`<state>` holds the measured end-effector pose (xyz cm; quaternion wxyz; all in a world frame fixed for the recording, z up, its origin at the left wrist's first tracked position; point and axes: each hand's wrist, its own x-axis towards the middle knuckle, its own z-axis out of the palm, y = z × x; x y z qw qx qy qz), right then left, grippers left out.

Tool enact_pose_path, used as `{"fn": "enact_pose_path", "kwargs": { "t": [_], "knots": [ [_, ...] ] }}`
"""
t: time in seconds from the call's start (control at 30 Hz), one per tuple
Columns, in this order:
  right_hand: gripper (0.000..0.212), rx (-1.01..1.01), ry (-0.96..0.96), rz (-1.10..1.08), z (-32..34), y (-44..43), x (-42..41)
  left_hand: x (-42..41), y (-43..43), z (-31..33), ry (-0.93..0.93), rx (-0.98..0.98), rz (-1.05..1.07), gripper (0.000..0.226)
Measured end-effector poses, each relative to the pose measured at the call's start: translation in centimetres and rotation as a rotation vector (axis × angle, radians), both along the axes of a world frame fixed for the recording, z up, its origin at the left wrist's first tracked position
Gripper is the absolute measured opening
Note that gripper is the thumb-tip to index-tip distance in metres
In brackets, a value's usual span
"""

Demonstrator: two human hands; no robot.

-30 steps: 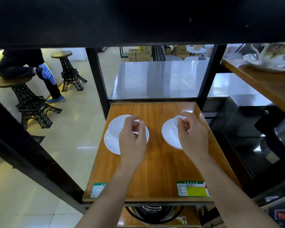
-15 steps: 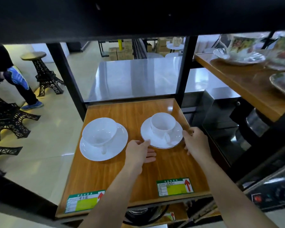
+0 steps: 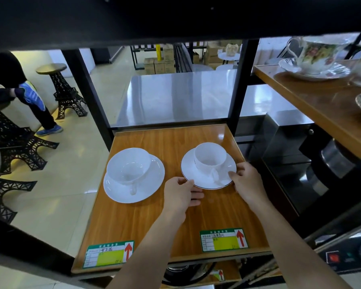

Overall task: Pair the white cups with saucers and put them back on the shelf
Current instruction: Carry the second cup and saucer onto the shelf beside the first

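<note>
Two white cups sit on white saucers on the wooden shelf [image 3: 175, 222]. The left cup [image 3: 128, 165] stands on a plain saucer [image 3: 152, 184], handle toward me. The right cup [image 3: 209, 156] stands on a dark-rimmed saucer [image 3: 188, 170]. My left hand [image 3: 180, 195] grips that saucer's near left rim, thumb on top. My right hand [image 3: 247, 181] grips its right rim. Both hands hold the same right saucer.
Two green-yellow price labels [image 3: 223, 239] lie at the shelf's front edge. Black uprights [image 3: 238, 84] frame the shelf. A higher wooden shelf [image 3: 321, 105] at right holds floral teaware. A person sits on tower-shaped stools [image 3: 65, 90] at left. A steel table stands behind.
My hands left the cups and drew back toward me. Both now grip the rim of the right saucer. The view shifted, so the shelf appears larger.
</note>
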<state>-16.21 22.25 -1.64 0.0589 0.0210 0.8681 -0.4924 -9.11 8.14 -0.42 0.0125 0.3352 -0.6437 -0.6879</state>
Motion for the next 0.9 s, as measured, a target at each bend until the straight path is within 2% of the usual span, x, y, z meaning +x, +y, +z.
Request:
{"fn": "enact_pose_path", "kwargs": {
  "t": [0.37,0.9],
  "knots": [
    [0.033,0.051,0.048,0.055,-0.41,-0.65,-0.11,0.1,-0.53,-0.08,0.014,0.04,0.117,0.009],
    [0.036,0.089,0.079,0.111,-0.92,-0.87,-0.27,0.29,-0.69,-0.36,0.036,0.039,0.143,0.014]
  ]
}}
